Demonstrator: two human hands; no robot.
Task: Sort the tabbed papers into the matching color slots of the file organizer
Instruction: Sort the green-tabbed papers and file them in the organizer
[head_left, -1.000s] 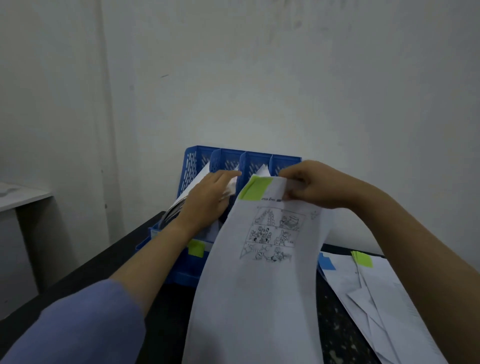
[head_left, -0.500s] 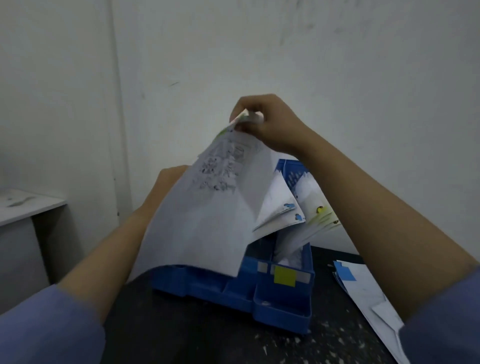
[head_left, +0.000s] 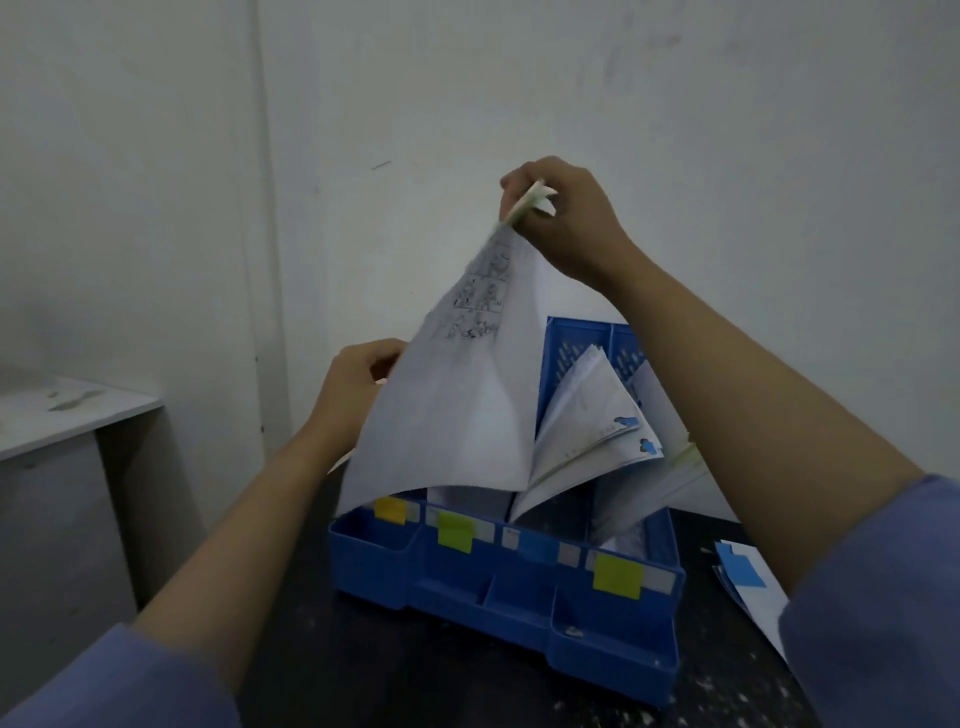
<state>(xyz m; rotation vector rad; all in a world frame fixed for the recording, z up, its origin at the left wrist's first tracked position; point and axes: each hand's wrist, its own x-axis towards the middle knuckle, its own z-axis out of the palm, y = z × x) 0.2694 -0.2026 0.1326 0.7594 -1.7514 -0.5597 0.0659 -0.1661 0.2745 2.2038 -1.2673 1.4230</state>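
Observation:
A blue file organizer (head_left: 613, 649) stands on the dark table, its front carrying an orange-yellow label (head_left: 389, 508), a green label (head_left: 455, 530), a blue label (head_left: 537, 546) and a yellow label (head_left: 618, 572). My right hand (head_left: 563, 218) pinches the top corner of a white sheet with cartoon drawings (head_left: 457, 395), holding it high above the left slots. The sheet's lower edge hangs over the orange-yellow and green labelled slots. My left hand (head_left: 353, 389) is behind the sheet's left edge, fingers curled, partly hidden. Blue-tabbed papers (head_left: 587, 415) fan out of a middle slot.
More papers, with a blue-tabbed sheet (head_left: 740, 569) on top, lie on the table at right, partly behind my right sleeve. A grey-white cabinet (head_left: 57, 415) stands at left. The white wall is close behind the organizer.
My right hand has lifted the drawn sheet from in front of me to high above the organizer. The view has shifted, showing the organizer's labelled front.

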